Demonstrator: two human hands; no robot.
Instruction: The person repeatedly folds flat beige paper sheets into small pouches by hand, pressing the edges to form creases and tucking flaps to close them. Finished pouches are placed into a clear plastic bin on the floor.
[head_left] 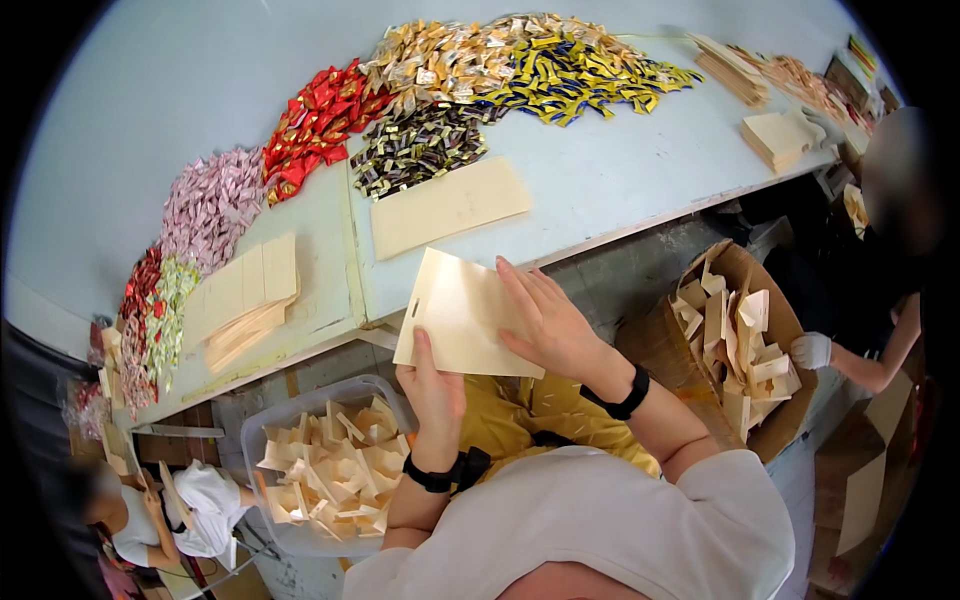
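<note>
A flat cream paper bag (462, 318) with a slot near its left edge is tilted up in front of me, by the table's front edge. My left hand (436, 398) grips its lower left, thumb on the front face and the other fingers behind. Along the right side, my right hand (555, 320) touches the bag with its fingers stretched out and its thumb apart on the face. Closest beyond them on the table lies a flat cream stack of bags (450, 208). Whether anything is inside the held bag cannot be seen.
Heaps of wrapped sweets line the table (610, 170): pink (212, 205), red (318, 125), dark (425, 145), gold (450, 60), yellow-blue (590, 80). More bags (245, 290) lie left. A plastic tub (262, 415) and carton (655, 345) hold bags. People work at both sides.
</note>
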